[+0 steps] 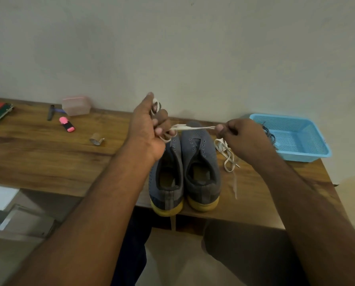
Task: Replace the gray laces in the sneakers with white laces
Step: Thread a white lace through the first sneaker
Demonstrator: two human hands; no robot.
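on the table [48, 157], far left, sit a pink highlighter [67, 124] and a small tape roll [96, 139], both idle. your left hand [149, 129] has its grip curled round loops of a white lace [195, 128], stretched taut across to your right hand [242, 137], whose grip pinches the other part. below, both sneakers [184, 172] show bare eyelets. gray laces [269, 134] seem to lie in the blue basket [300, 155]. judging by this, removal is done; threading white laces remains.
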